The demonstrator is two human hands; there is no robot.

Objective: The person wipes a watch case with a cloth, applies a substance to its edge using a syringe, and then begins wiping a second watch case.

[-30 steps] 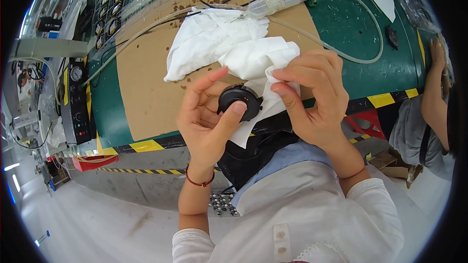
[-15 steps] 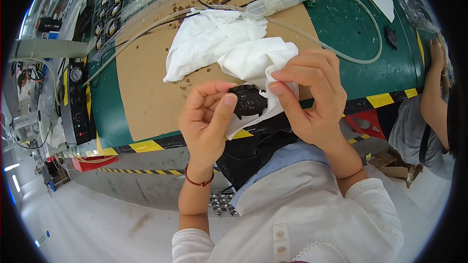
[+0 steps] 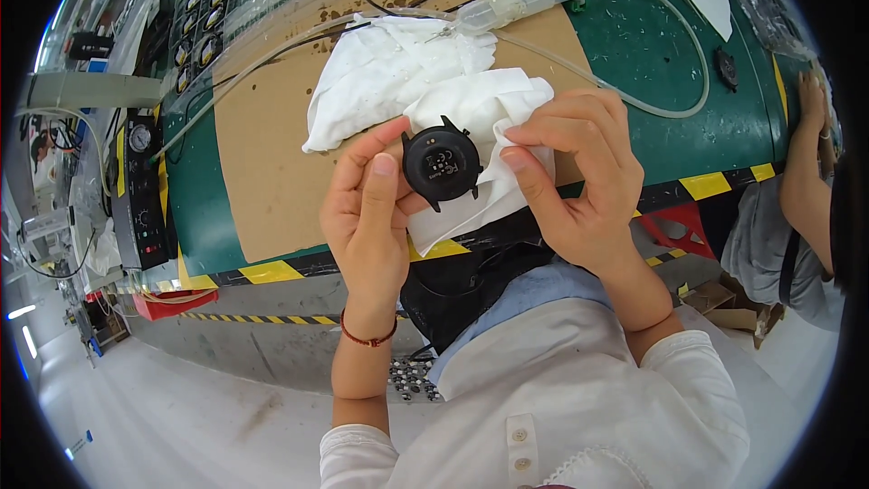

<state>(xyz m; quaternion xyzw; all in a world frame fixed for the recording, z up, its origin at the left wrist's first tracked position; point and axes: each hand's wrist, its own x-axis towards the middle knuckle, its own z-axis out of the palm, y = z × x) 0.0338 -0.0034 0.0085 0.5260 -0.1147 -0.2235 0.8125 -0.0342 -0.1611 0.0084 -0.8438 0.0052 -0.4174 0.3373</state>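
A round black watch case (image 3: 441,164) with short lugs shows its back, at the fingers of my left hand (image 3: 369,208). The left fingers support it from the left and below, thumb lifted beside it. My right hand (image 3: 584,172) pinches a corner of a white cloth (image 3: 480,208) between thumb and fingertips. This cloth drapes down behind and to the right of the case. A second crumpled white cloth (image 3: 380,77) lies farther back on brown cardboard (image 3: 262,172). The needle tip of a clear dispensing syringe (image 3: 516,5) reaches the far cloth.
A pale hose (image 3: 701,63) loops from the syringe over the green mat (image 3: 634,54). At the left stands a black dispenser box (image 3: 140,190) with a gauge. A small black part (image 3: 726,70) lies at the right. Another person's arm (image 3: 808,181) rests at the right edge.
The watch case has turned from a tilted view to show its round back fully. My left thumb has lifted off its face. The right hand keeps its pinch on the cloth.
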